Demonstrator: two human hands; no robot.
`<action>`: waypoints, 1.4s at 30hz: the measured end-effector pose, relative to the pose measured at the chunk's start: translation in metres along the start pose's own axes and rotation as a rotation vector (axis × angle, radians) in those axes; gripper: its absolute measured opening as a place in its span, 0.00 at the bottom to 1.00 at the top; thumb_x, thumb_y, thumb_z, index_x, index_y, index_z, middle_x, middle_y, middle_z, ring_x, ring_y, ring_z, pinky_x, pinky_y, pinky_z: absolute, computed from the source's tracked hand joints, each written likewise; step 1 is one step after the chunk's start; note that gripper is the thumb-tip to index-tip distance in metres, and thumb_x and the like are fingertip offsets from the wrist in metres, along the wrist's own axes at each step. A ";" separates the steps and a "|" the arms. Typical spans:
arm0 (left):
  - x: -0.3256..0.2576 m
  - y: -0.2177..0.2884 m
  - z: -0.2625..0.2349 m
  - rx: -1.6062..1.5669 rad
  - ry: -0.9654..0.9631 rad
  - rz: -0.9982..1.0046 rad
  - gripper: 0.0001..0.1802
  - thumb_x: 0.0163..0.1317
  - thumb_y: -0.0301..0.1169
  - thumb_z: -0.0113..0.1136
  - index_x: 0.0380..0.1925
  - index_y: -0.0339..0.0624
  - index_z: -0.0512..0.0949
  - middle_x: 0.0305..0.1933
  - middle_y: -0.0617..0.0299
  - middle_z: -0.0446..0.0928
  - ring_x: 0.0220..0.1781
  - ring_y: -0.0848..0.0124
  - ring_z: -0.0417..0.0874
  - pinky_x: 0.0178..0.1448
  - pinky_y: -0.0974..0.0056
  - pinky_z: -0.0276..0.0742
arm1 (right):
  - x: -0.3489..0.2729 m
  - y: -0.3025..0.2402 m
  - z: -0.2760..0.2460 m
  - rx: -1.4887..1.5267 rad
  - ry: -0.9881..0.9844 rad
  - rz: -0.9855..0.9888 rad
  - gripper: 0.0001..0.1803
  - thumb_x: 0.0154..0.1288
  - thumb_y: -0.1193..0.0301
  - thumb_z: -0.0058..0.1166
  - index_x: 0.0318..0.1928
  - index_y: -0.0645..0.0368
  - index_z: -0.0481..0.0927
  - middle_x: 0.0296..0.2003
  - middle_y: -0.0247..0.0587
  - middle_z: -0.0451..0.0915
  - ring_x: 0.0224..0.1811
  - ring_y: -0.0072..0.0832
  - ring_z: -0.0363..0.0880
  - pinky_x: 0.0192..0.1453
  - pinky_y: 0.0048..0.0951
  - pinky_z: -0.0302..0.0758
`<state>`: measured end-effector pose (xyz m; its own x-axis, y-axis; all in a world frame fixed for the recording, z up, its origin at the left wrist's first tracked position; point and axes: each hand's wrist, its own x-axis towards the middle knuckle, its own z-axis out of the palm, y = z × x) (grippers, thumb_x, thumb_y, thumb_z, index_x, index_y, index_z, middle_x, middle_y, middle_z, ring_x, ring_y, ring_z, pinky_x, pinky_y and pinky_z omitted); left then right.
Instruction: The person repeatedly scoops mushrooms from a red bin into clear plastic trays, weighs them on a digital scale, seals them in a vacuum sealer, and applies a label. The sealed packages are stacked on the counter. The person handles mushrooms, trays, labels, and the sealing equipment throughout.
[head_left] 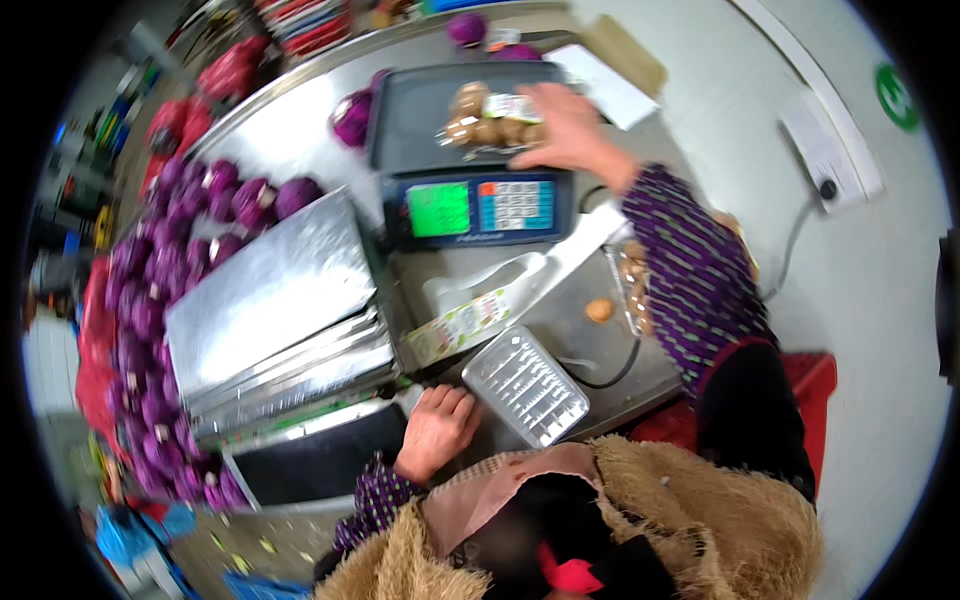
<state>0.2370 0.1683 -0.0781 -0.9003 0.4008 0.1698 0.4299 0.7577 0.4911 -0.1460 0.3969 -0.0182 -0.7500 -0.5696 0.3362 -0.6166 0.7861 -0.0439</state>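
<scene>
At twelve o'clock on the steel table, your right hand rests on a wrapped pack of brown round produce lying on the dark platform of the weighing scale, whose lit green display and keypad face you just below it. Your fingers there lie spread and fairly flat over the pack's near right end, pressing or steadying it more than clutching; whether they curl under its edge you cannot tell from here. As a judgement, the pack looks filled and wrapped and is now at the weighing stage, so the labelling and setting aside appear to be what is left. A printed label strip trails out below the scale at about six o'clock from it. An empty clear plastic tray sits toward five o'clock of the strip, unfilled, and one loose brown piece lies at three o'clock of the strip, with more in a tray partly hidden behind your right sleeve. Your left hand rests at the table's near edge, fingers loosely curled on nothing, just at nine o'clock of the clear tray and well apart from the pack. Purple round vegetables heap along nine o'clock.
</scene>
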 end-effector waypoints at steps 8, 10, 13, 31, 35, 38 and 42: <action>0.006 0.009 0.005 0.045 0.032 0.044 0.13 0.50 0.28 0.69 0.35 0.40 0.76 0.38 0.56 0.79 0.40 0.57 0.79 0.43 0.55 0.73 | 0.007 -0.024 0.007 -0.042 0.009 -0.102 0.37 0.37 0.54 0.72 0.48 0.59 0.77 0.45 0.50 0.75 0.53 0.45 0.71 0.53 0.42 0.66; 0.003 0.010 0.008 0.058 0.011 0.040 0.13 0.50 0.28 0.69 0.34 0.40 0.76 0.38 0.56 0.79 0.40 0.57 0.79 0.43 0.55 0.72 | -0.006 -0.020 0.006 -0.085 -0.016 -0.167 0.37 0.37 0.56 0.73 0.49 0.60 0.76 0.50 0.50 0.73 0.56 0.45 0.69 0.55 0.44 0.65; 0.006 0.009 0.005 0.085 -0.008 0.067 0.13 0.50 0.30 0.69 0.33 0.41 0.77 0.36 0.57 0.79 0.39 0.58 0.79 0.42 0.55 0.72 | 0.000 -0.003 0.011 0.017 0.097 -0.126 0.48 0.30 0.48 0.77 0.53 0.60 0.75 0.60 0.55 0.67 0.63 0.48 0.64 0.61 0.51 0.62; 0.009 0.010 0.006 0.138 -0.070 -0.013 0.11 0.50 0.31 0.68 0.32 0.42 0.77 0.36 0.60 0.79 0.39 0.60 0.80 0.43 0.55 0.73 | -0.098 0.151 -0.015 -0.059 0.070 0.509 0.36 0.46 0.44 0.65 0.51 0.53 0.80 0.45 0.49 0.81 0.50 0.44 0.79 0.54 0.41 0.74; 0.011 0.010 0.002 0.150 -0.125 -0.016 0.11 0.51 0.31 0.68 0.33 0.42 0.77 0.37 0.59 0.79 0.40 0.59 0.79 0.44 0.54 0.72 | -0.145 0.193 -0.009 -0.056 -0.208 0.692 0.44 0.47 0.40 0.64 0.59 0.55 0.74 0.47 0.53 0.78 0.52 0.47 0.78 0.55 0.42 0.74; 0.006 0.009 0.002 0.150 -0.182 -0.010 0.11 0.54 0.32 0.66 0.35 0.41 0.77 0.38 0.57 0.79 0.40 0.57 0.79 0.44 0.53 0.72 | -0.179 0.183 -0.064 0.041 -0.235 0.740 0.53 0.47 0.36 0.63 0.64 0.62 0.69 0.53 0.58 0.75 0.57 0.50 0.75 0.60 0.44 0.73; 0.014 0.007 0.002 0.122 -0.192 0.030 0.12 0.53 0.31 0.66 0.35 0.41 0.77 0.38 0.57 0.78 0.40 0.57 0.78 0.44 0.53 0.71 | -0.282 0.172 -0.118 0.085 -0.318 0.842 0.57 0.42 0.37 0.67 0.63 0.68 0.68 0.60 0.62 0.71 0.61 0.50 0.73 0.62 0.41 0.72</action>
<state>0.2271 0.1801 -0.0739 -0.8625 0.5060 0.0111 0.4718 0.7958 0.3796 -0.0118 0.7209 -0.0094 -0.9841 0.1366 -0.1138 0.1599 0.9597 -0.2311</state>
